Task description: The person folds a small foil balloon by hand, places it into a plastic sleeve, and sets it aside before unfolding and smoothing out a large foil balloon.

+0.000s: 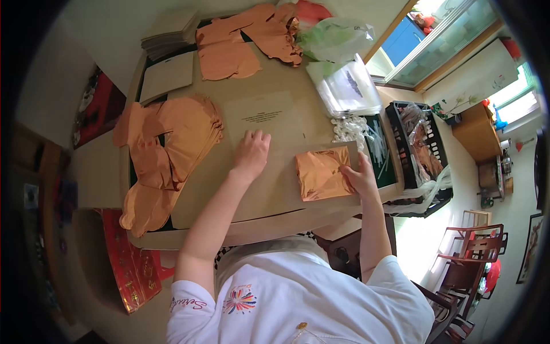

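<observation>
My left hand (pixel 252 153) has its fingers curled together at the near part of a clear plastic bag (pixel 275 109) with small printed text, which lies flat on the brown table surface. Farther right, my right hand (pixel 362 176) grips the right edge of a folded, shiny copper-coloured foil piece (pixel 323 175). A strip of grey-brown card (pixel 345 147) shows behind the foil. To the left of my left hand is a fanned stack of copper-coloured foil balloons (pixel 186 129). What lies under my left fingertips is hidden.
More foil (pixel 226 51) and card sheets (pixel 167 77) lie at the back. Stacked clear bags (pixel 346 89), white curled pieces (pixel 350 129) and thin white sticks (pixel 378 146) are at the right. A black crate (pixel 408 137) stands beyond them. A red box (pixel 129 258) is at lower left.
</observation>
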Demonstrator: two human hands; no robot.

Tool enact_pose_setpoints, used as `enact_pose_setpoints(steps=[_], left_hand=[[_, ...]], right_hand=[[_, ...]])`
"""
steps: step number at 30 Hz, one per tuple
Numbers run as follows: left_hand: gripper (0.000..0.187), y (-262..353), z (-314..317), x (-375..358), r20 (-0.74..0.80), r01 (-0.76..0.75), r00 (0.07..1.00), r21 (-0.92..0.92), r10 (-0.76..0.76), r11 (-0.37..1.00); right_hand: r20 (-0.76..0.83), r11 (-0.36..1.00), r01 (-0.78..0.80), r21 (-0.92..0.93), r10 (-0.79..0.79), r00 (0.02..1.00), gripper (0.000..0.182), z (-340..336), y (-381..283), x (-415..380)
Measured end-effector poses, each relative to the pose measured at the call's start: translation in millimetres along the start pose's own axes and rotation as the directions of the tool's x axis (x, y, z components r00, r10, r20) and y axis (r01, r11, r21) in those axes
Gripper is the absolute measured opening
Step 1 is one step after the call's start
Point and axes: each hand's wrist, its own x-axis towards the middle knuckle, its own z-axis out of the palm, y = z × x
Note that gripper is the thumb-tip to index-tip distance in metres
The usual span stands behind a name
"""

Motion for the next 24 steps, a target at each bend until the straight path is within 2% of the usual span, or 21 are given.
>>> enact_pose_setpoints(steps=[1,3,4,5,6,9,12,15,17,18,20,24], left_hand=[[0.017,-2,2,3,0.013,0.006,1.0,-0.009,-0.006,1.0],[0.015,-5,3,8,0.039,0.013,0.999,-0.026,-0.012,1.0],[0.014,-1,-6,7,0.053,0.009,0.999,-0.055,-0.006,0.998],[0.014,2,-16,4,0.071,0.007,0.997,-0.084,-0.001,0.996],[0.013,4,-23,2,0.088,0.007,0.996,-0.11,0.003,0.994],[0.014,-7,-12,-2,0.061,-0.05,0.997,-0.019,0.051,0.999],[0.02,-10,-12,9,0.11,-0.063,0.992,0.02,0.06,0.998],[0.022,-7,-21,17,0.207,-0.008,0.978,0.019,0.004,1.0],[0.02,-4,-31,11,0.156,-0.02,0.987,-0.013,0.021,1.0],[0.019,-4,-33,6,0.139,-0.026,0.99,-0.03,0.03,0.999],[0.022,-10,-22,12,0.202,-0.056,0.978,0.005,0.054,0.998],[0.033,-10,-17,26,0.279,-0.043,0.96,0.093,0.015,0.995]], right_hand=[[0.013,1.0,-0.024,0.003,0.024,1.0,0.046,3,-2,1],[0.017,0.999,0.032,0.016,-0.032,0.999,0.05,19,16,11],[0.019,0.998,0.057,0.021,-0.057,0.998,0.052,29,15,11],[0.088,0.999,0.042,0.0,-0.042,0.995,0.058,32,10,9],[0.075,0.999,0.046,0.007,-0.046,0.996,0.058,32,12,10],[0.07,0.999,0.022,0.025,-0.024,0.997,0.06,28,6,4],[0.054,0.999,0.01,0.052,-0.013,0.998,0.062,10,1,1],[-0.004,0.998,0.051,0.046,-0.051,0.999,0.066,0,9,7],[-0.046,0.995,0.067,0.075,-0.064,0.997,0.067,-2,18,11],[-0.036,0.998,0.037,0.05,-0.035,0.999,0.066,-3,13,9],[-0.007,0.999,-0.032,-0.009,0.032,0.999,0.066,-4,0,0],[0.004,0.999,0.036,-0.037,-0.036,0.999,0.067,3,9,12]])
